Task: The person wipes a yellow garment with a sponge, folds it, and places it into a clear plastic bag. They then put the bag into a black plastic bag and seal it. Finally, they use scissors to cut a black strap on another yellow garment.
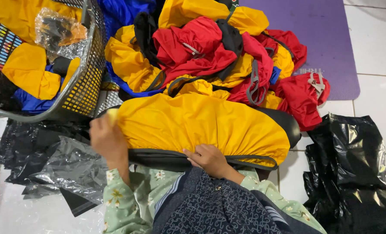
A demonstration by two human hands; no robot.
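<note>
Yellow fabric cover (pixel 201 125), edged in grey elastic and stretched over a dark form, is held on the floor before a heap of red and yellow covers (pixel 219 56); its left end is gripped by the left hand (pixel 107 138), its grey hem pinched by the right hand (pixel 209 158). A mesh basket (pixel 87 82) stands beside.

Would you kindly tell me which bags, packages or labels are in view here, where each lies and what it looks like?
Black plastic bags: crumpled and glossy, on the tiled floor at right.
Clear plastic packet: crinkled, holding something dark and orange, in the mesh basket at upper left.
Grey-black plastic bags: flattened and partly see-through, on the floor by the left hand.
Purple mat: small pale lettering at its lower edge.
</note>
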